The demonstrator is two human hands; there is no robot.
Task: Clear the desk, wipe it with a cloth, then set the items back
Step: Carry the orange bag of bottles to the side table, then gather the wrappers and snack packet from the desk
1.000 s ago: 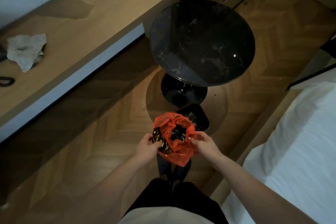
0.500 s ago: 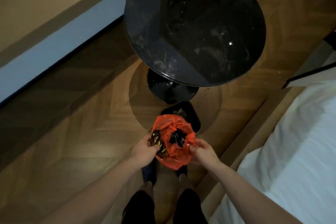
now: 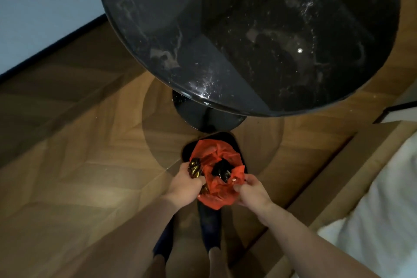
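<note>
An orange-red plastic bag (image 3: 214,158) with dark and gold wrappers inside hangs low in front of me, over a small black bin (image 3: 187,149) on the floor. My left hand (image 3: 184,187) grips the bag's left rim, fingers curled over the gold wrappers. My right hand (image 3: 252,192) pinches the right rim. The round black marble-look table (image 3: 248,29) fills the top of the view; its top is bare and streaked with smears. Its black base (image 3: 203,113) stands just beyond the bin.
Herringbone wood floor (image 3: 79,165) lies to the left. A white bed (image 3: 388,210) with a wooden frame is on the right. A pale wall panel (image 3: 40,7) sits at upper left. My feet in dark shoes stand below the bag.
The view has dropped and moved closer to the round table; the wooden desk with the cloth has left the frame. Both hands keep holding the orange bag over the bin.
</note>
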